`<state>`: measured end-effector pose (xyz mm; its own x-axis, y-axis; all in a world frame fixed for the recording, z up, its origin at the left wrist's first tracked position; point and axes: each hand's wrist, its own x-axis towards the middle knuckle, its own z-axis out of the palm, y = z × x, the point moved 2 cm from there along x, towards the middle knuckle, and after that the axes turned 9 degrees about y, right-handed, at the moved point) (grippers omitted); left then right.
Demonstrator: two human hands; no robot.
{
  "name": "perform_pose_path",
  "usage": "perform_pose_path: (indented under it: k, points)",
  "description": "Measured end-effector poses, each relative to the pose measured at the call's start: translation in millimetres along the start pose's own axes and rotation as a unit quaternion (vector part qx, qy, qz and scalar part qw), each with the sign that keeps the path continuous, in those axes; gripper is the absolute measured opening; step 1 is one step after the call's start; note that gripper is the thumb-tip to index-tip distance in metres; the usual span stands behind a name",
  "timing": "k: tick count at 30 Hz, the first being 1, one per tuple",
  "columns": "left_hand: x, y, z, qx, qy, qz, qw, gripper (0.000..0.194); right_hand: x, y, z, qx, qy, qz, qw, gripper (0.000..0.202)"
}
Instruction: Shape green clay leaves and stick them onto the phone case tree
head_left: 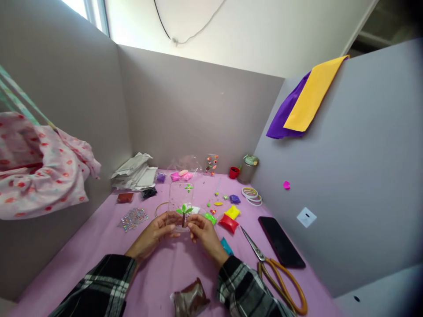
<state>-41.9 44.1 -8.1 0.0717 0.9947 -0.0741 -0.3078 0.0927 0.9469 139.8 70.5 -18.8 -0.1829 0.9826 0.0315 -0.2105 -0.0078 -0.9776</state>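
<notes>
One clear, rounded plastic case (176,196) is held upright over the pink-covered desk (158,281) — apparently to keep its green-leaved plant figure (184,210) visible. Its lower edge is pinched in the closed grip of left hand (157,231) and right hand (204,232); a shiny red packet (228,223) and orange-handled metal scissors (263,258) are kept within reach.

The small tree (184,211) is green-leaved and brown-trunked; the case (175,197) is transparent, the sleeves (107,277) plaid (black, white and grey), the tabletop (158,279) pinkish lilac, the phone (280,241) black.
</notes>
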Motion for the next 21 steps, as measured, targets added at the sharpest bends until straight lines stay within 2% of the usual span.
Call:
perform_pose_path:
  k: [8,21]
  points:
    - [1.0,-9.5,4.4,-0.021,0.028,-0.008,0.999,0.033,-5.0,-1.5,-1.7,0.011,0.004,0.006,1.000,0.037]
    - [-4.8,-8.5,8.2,-0.009,0.037,-0.024,0.999,0.035,-7.6,-6.6,-1.2,-0.013,0.021,-0.011,1.000,0.030]
